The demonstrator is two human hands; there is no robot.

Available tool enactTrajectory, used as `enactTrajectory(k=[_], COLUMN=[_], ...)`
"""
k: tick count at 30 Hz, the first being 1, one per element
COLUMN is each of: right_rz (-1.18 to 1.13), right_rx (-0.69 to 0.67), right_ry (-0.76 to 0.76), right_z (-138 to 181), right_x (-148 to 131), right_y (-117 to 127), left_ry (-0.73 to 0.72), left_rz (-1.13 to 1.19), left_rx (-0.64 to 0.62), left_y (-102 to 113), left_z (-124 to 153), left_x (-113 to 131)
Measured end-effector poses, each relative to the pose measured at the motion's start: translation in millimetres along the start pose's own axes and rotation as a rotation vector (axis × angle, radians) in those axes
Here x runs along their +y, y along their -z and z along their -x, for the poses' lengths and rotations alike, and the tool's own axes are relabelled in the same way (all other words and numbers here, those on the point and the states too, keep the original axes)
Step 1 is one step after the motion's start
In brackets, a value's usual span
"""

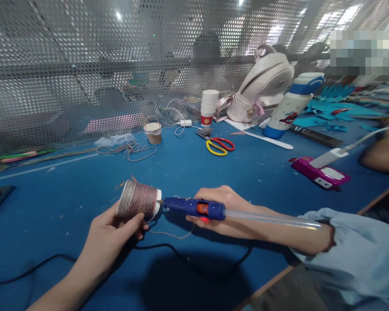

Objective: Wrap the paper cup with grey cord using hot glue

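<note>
Twine-wrapped paper cup (139,199), lower left of centre: mostly wound, white narrow end bare; left hand (112,231) grip clasps it, right hand (235,201) grip grasps blue glue gun (181,204).

From the yarn-wrapped cup (138,200), the blue table (181,170) gives passage toward 9 o'clock and, between the small basket (154,137) at 12 and scissors (210,140) at 2, toward 1. The glue gun (184,204) blocks 3, a black cable (162,245) crosses 6, and the left hand (113,229) bars 7.
</note>
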State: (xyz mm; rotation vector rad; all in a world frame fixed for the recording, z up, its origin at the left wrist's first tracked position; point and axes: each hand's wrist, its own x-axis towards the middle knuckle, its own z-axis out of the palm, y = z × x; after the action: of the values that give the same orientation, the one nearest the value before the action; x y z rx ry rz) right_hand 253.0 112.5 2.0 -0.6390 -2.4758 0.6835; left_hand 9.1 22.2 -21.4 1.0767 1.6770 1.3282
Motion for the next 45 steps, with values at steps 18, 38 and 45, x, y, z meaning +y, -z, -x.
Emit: enactTrajectory(k=[18, 38, 45], right_rz=[-0.009, -0.038, -0.064], right_rx=[0.026, 0.030, -0.001], right_ry=[0.008, -0.093, -0.061], right_z=[-0.1, -3.3, -1.8], right_x=[0.8, -2.2, -5.4], right_y=[1.4, 8.4, 7.3], left_ry=[-0.049, -0.078, -0.087], left_rz=[-0.033, -0.063, -0.050], left_rx=[-0.025, -0.107, -0.073], left_y=[2.0, 11.2, 10.0], left_z=[0.2, -7.0, -7.1], left_x=[-0.9, -11.5, -13.4])
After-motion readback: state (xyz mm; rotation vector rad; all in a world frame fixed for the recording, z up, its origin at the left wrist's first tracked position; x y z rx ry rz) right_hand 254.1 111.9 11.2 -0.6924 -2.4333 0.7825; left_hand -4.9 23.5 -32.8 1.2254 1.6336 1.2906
